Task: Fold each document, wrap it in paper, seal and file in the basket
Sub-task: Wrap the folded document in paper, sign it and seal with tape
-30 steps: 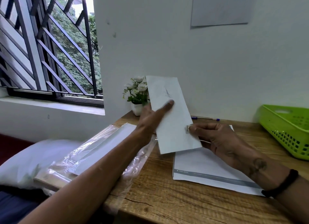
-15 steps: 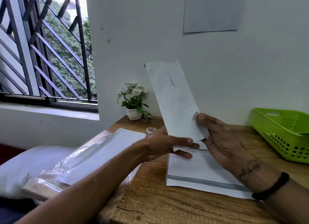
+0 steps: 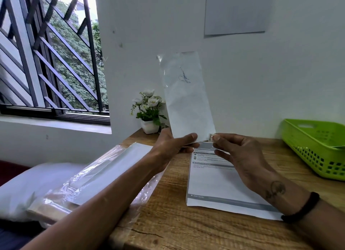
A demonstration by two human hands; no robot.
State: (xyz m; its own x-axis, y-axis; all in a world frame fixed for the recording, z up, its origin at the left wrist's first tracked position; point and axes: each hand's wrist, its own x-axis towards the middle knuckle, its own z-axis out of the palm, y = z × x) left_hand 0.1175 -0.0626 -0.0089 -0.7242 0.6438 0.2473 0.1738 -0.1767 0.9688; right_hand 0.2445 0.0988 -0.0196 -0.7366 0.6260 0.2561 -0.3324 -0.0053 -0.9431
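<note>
At frame centre, above the wooden surface (image 3: 186, 227) by a barred window (image 3: 50, 63), left hand (image 3: 171, 147) fingers grip a wrapped white folded document (image 3: 186, 100); right hand (image 3: 240, 156) fingers pinch its seal tab (image 3: 211, 137).

Single head-worn view looks forward and down, close over the wooden desk (image 3: 186, 221).

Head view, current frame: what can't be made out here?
- Basket: contents hidden by its near wall; right side cut off by the frame edge.
- Printed sheet: text too small, partly under the right hand.
- Tab pinched at the wrapped document: too small.
</note>
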